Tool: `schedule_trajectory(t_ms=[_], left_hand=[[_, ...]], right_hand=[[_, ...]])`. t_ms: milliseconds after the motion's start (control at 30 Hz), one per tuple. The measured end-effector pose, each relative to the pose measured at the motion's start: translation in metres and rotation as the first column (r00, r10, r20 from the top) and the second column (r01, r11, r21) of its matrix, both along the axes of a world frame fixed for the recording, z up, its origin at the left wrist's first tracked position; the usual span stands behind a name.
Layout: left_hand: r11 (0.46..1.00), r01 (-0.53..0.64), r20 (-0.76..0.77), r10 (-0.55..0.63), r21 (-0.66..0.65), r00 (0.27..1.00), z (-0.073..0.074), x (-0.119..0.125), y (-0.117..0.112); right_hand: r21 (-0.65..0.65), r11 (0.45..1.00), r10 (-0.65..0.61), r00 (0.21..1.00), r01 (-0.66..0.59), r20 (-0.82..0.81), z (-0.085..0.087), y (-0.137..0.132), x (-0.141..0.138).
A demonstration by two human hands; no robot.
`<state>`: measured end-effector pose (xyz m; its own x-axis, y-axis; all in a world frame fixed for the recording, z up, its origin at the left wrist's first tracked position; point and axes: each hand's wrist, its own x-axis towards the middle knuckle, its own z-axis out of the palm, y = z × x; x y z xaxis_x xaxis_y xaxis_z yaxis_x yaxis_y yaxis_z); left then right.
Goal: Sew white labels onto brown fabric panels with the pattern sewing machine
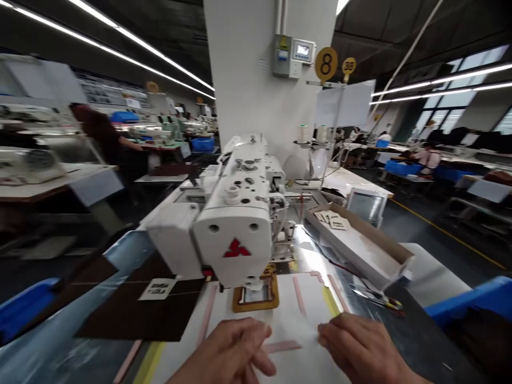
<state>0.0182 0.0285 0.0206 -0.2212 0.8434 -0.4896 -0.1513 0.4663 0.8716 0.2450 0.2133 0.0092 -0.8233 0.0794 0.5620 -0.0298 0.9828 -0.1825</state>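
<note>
Both hands are over a white sheet [288, 314] with pink and yellow strips, in front of a white sewing machine [232, 229]. My left hand [234, 349] is loosely bent at the sheet's middle, fingers a little apart, with nothing visible in it. My right hand [360, 344] is at the sheet's right side, its fingers curled together; whatever lies under the fingertips is hidden. Beyond my left hand, a brown-orange frame [255, 306] with a clear window lies under the machine head. To the left, a dark brown panel [136, 314] carries a lettered cream label [157, 289].
A long cardboard box [368, 245] with several cream labels stands on the right of the table. Near it lie small metal tools [376, 298]. Blue bins [476, 304] flank the table. Thread cones [303, 133] stand behind. Another person [102, 138] is at the left.
</note>
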Motion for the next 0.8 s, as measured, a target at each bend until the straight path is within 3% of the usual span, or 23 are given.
schedule_trajectory(t_ms=[100, 167, 200, 267, 300, 333, 367, 433, 467, 500, 533, 600, 667, 733, 800], left_hand=[[0.999, -0.053, 0.233, 0.054, -0.01, 0.971, -0.004, 0.0, 0.008], [0.998, -0.047, 0.302, 0.037, 0.028, 0.953, -0.009, -0.001, 0.007], [0.998, -0.051, 0.309, 0.034, 0.047, 0.95, -0.011, -0.001, 0.006], [0.995, -0.068, 0.293, 0.044, 0.07, 0.955, -0.014, -0.001, 0.003], [0.994, -0.073, 0.277, 0.049, 0.077, 0.96, -0.015, -0.001, 0.003], [0.994, -0.073, 0.255, 0.05, 0.083, 0.966, -0.016, 0.0, 0.003], [0.994, -0.071, 0.23, 0.05, 0.086, 0.972, -0.017, 0.0, 0.003], [0.994, -0.061, 0.17, 0.045, 0.087, 0.984, -0.021, 0.001, 0.004], [0.995, -0.048, 0.141, 0.036, 0.083, 0.989, -0.023, 0.002, 0.005], [0.996, -0.033, 0.115, 0.024, 0.078, 0.993, -0.025, 0.002, 0.005], [0.997, -0.015, 0.092, 0.008, 0.07, 0.996, -0.028, 0.002, 0.006], [0.999, 0.024, 0.056, -0.026, 0.041, 0.998, -0.032, 0.001, 0.005], [0.999, 0.047, 0.019, -0.047, 0.009, 0.999, -0.035, -0.002, 0.003], [0.999, 0.052, -0.024, -0.052, -0.014, 0.998, -0.036, -0.006, 0.001], [0.998, 0.046, -0.066, -0.048, -0.031, 0.997, -0.037, -0.01, -0.001]], right_hand=[[0.134, 0.979, 0.16, 0.987, -0.155, -0.03, -0.003, -0.009, -0.031], [0.117, 0.973, 0.206, 0.978, -0.201, -0.03, -0.007, -0.013, -0.042], [0.05, 0.977, 0.207, 0.978, -0.206, -0.019, -0.01, -0.015, -0.044], [-0.248, 0.957, 0.164, 0.986, -0.149, 0.042, -0.015, -0.018, -0.045], [-0.445, 0.891, 0.137, 0.987, -0.085, 0.087, -0.017, -0.019, -0.045], [-0.635, 0.773, 0.133, 0.981, -0.012, 0.143, -0.019, -0.021, -0.045], [-0.783, 0.619, 0.155, 0.968, 0.06, 0.196, -0.02, -0.024, -0.045], [-0.928, 0.332, 0.214, 0.944, 0.171, 0.251, -0.022, -0.029, -0.047], [-0.948, 0.241, 0.231, 0.937, 0.207, 0.263, -0.022, -0.031, -0.049], [-0.955, 0.186, 0.236, 0.933, 0.233, 0.273, -0.022, -0.034, -0.05], [-0.954, 0.165, 0.225, 0.932, 0.251, 0.284, -0.022, -0.035, -0.051], [-0.946, 0.181, 0.179, 0.936, 0.27, 0.302, -0.022, -0.037, -0.051], [-0.927, 0.234, 0.121, 0.938, 0.293, 0.326, -0.022, -0.033, -0.048], [-0.885, 0.335, 0.04, 0.933, 0.325, 0.358, -0.024, -0.018, -0.04], [-0.785, 0.493, -0.044, 0.911, 0.376, 0.409, -0.026, 0.01, -0.027]])
